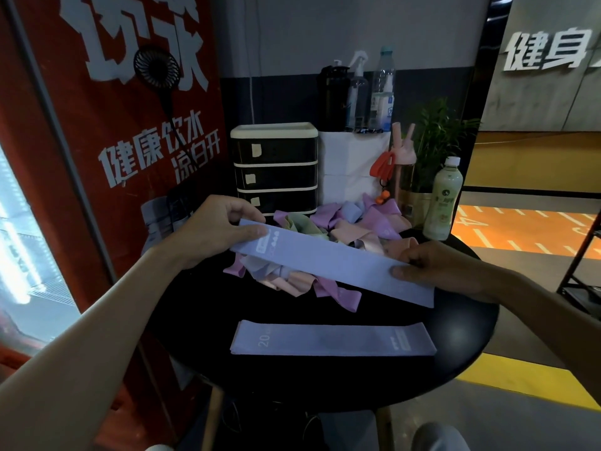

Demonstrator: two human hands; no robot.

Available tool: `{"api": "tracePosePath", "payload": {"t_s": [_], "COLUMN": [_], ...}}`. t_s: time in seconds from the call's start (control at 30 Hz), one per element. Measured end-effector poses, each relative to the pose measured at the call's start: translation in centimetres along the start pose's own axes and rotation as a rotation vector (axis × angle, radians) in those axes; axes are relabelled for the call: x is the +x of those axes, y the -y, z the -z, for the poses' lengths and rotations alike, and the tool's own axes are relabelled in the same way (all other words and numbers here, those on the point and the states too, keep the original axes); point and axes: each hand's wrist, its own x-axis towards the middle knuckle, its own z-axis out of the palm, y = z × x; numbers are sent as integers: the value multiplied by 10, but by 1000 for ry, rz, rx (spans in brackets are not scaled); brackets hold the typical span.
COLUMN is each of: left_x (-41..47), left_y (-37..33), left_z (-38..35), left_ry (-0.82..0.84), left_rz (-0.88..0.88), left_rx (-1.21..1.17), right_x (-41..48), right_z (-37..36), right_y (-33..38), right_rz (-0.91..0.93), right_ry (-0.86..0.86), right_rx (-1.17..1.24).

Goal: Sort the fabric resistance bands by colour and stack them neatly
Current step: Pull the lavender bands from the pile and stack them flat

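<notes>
I hold a blue fabric band [328, 262] stretched flat in the air above the round black table [461, 336]. My left hand [224, 227] pinches its far left end, and my right hand [432, 266] pinches it close to its right end. Below it, near the table's front, another blue band [331, 340] lies flat, printed "20" at its left end. Behind and under the held band sits a loose pile of bands [351, 229] in purple, pink, pale green and blue, partly hidden by the held one.
A black three-drawer organiser [276, 167] stands at the table's back, a white box [353, 164] beside it. A pale green drink bottle [444, 200] stands at the back right, near a plant [435, 141]. Spray bottles [357, 92] stand on the box. A red banner [130, 125] fills the left.
</notes>
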Motion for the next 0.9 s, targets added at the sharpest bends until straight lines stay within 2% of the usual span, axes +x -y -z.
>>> {"api": "tracePosePath", "payload": {"t_s": [0.3, 0.5, 0.6, 0.73, 0.9], "left_x": [-20, -48, -59, -72, -81], "left_y": [19, 36, 47, 63, 74], "left_z": [-3, -11, -22, -35, -46], "left_ry": [-44, -96, -94, -87, -103], "left_rz": [31, 126, 158, 195, 227], "left_rx": [-23, -118, -108, -81, -108], "right_x": [-13, -30, -35, -43, -51], "right_z": [-6, -22, -39, -59, -74], "right_y": [-16, -27, -35, -39, -46], "right_rz": [-68, -136, -155, -185, -171], "right_ry": [-14, -176, -287, -416, -474], "right_rx": [139, 259, 238, 334, 306]}}
